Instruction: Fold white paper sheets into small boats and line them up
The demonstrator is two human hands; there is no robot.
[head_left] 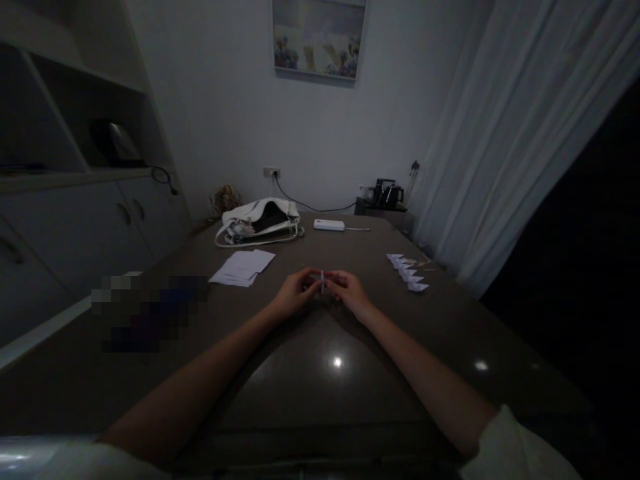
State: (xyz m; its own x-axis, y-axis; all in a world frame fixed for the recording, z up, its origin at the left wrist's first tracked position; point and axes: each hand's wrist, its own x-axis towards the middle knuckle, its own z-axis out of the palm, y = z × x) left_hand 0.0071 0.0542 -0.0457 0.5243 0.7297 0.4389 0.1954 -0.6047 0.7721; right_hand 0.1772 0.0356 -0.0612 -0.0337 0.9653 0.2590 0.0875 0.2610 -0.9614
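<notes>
Both forearms extend over the dark table (310,393) and meet at its middle. The left hand (295,293) and the right hand (350,292) face each other with fingertips brought together, and each pinches one side of the small folded paper (323,282). This paper stands on edge between the two hands, just above the table surface; its exact fold cannot be made out. To the left of the small folded paper, slightly farther out, a stack of white sheets (243,267) lies flat. To its right, at about the same depth, a row of folded paper pieces (407,272) lies near the table edge. Beyond the small folded paper, well apart from it, a white handbag (260,223) lies to the left and a white box (329,225) almost straight behind. Farther back, to the right, stands a black appliance (387,193), and a framed picture (319,40) hangs on the wall.
</notes>
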